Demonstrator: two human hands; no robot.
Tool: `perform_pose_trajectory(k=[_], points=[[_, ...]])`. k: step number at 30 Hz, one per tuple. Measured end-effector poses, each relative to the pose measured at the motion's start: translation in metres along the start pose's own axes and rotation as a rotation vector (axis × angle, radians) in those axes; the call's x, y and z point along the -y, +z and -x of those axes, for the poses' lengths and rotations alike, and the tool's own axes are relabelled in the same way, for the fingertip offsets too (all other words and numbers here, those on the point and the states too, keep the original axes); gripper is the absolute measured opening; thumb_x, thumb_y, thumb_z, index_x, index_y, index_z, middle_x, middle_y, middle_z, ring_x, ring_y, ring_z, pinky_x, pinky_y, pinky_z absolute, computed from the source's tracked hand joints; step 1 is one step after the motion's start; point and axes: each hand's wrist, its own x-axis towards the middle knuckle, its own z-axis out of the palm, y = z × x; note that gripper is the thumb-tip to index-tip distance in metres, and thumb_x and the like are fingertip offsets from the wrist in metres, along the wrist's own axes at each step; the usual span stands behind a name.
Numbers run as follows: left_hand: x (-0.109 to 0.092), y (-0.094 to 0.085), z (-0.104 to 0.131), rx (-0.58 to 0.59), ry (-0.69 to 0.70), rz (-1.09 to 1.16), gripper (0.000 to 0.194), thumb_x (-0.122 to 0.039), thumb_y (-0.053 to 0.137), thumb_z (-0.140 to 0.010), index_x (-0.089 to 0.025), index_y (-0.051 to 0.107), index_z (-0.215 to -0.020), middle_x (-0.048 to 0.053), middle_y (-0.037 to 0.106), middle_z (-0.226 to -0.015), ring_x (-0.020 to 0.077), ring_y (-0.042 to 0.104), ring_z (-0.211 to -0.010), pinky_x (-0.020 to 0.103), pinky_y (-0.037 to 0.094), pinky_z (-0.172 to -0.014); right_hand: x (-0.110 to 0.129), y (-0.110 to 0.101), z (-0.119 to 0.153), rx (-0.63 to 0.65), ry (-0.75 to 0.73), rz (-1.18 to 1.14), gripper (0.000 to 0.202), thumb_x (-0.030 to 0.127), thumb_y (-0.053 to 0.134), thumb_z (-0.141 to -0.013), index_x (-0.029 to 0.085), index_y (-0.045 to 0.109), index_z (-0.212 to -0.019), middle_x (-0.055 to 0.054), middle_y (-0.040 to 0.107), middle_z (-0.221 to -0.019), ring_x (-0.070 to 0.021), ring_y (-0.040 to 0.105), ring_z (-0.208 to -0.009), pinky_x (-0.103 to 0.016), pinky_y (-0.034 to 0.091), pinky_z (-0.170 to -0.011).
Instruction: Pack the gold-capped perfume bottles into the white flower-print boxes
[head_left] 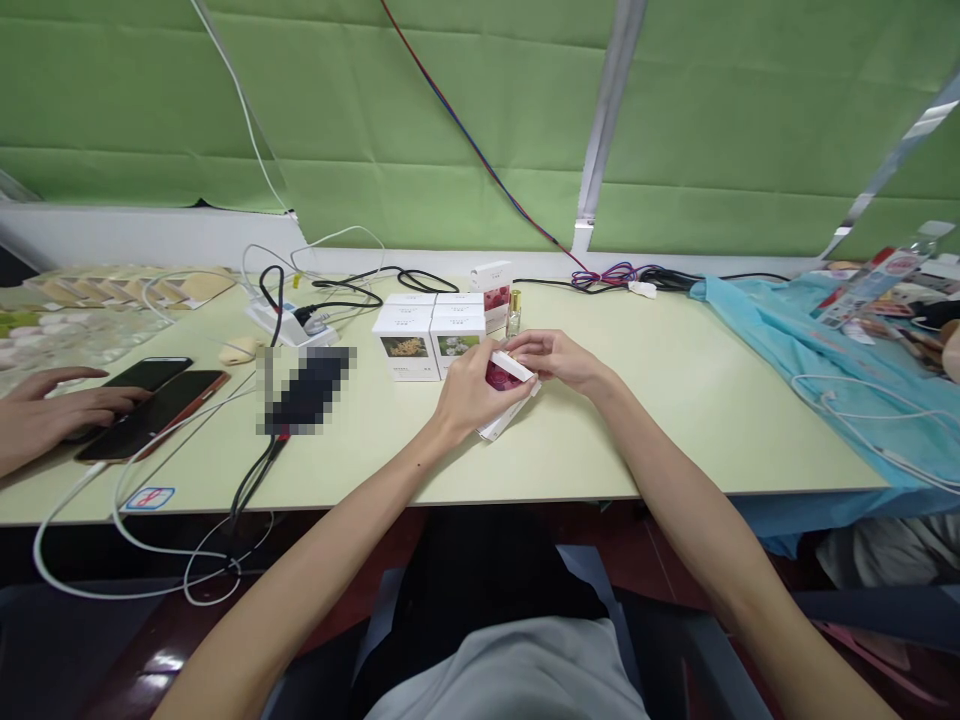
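Note:
My left hand (466, 388) is wrapped round a small white carton (501, 378) with a dark red picture on it, held tilted above the table. My right hand (561, 360) is at the carton's upper right end, its fingers bent together; what lies between its fingertips is hidden. Just beyond my hands stands a small clear glass bottle (513, 318) with a gold cap. Behind that bottle is an upright white carton (493, 290) with a red picture. To the left, several white cartons (409, 350) with flower pictures stand packed together in a block.
Another person's hand (52, 410) rests by two phones (154, 415) at the left. A power strip (300, 325) with cables lies behind a pixelated dark device (307, 392). Light blue cloth (795, 345) and a plastic bottle (881, 280) are at the right.

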Motion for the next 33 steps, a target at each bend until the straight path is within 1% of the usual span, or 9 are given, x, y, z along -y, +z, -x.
perform_pose_trajectory(k=[3,13,24,29,33], points=[[-0.0001,0.0001,-0.0002,-0.001,-0.001,-0.005,0.044,-0.053,0.076,-0.078,-0.022,0.060,-0.104,0.002,0.071,-0.093,0.0208,0.068,-0.081,0.032,0.049,-0.070,0.0004,0.0003,0.0005,0.005,-0.007,0.015,0.046,0.046,0.087,-0.071,0.021,0.074,-0.107,-0.006,0.076,-0.093,-0.0149,0.064,-0.070,-0.024,0.045,-0.055],[-0.0001,0.0004,-0.0002,0.004,-0.002,0.009,0.043,-0.050,0.077,-0.077,-0.022,0.060,-0.106,0.003,0.073,-0.097,0.0212,0.069,-0.085,0.032,0.050,-0.072,0.0020,0.0011,0.0014,0.042,-0.021,0.058,0.047,0.044,0.083,-0.076,0.020,0.072,-0.114,-0.008,0.076,-0.103,-0.0150,0.064,-0.073,-0.022,0.042,-0.053],[-0.0003,0.0001,-0.0006,0.012,-0.012,0.020,0.044,-0.052,0.077,-0.077,-0.023,0.060,-0.106,0.003,0.073,-0.097,0.0209,0.069,-0.084,0.032,0.050,-0.073,0.0055,0.0050,0.0025,0.049,-0.016,0.056,0.046,0.039,0.083,-0.075,0.020,0.072,-0.115,-0.008,0.076,-0.105,-0.0151,0.065,-0.077,-0.022,0.047,-0.057],[-0.0001,0.0006,-0.0004,-0.002,-0.002,0.014,0.043,-0.050,0.077,-0.077,-0.023,0.060,-0.105,0.003,0.073,-0.096,0.0211,0.069,-0.083,0.032,0.051,-0.072,0.0060,0.0051,0.0033,0.044,-0.024,0.048,0.045,0.039,0.084,-0.073,0.021,0.074,-0.113,-0.008,0.077,-0.104,-0.0163,0.066,-0.076,-0.023,0.048,-0.056],[-0.0006,0.0000,-0.0004,-0.002,-0.003,0.020,0.042,-0.048,0.077,-0.077,-0.023,0.060,-0.105,0.003,0.073,-0.096,0.0212,0.069,-0.084,0.032,0.051,-0.073,0.0072,0.0051,0.0049,0.046,-0.024,0.058,0.047,0.039,0.084,-0.073,0.020,0.074,-0.116,-0.009,0.077,-0.106,-0.0160,0.066,-0.076,-0.022,0.047,-0.055]])
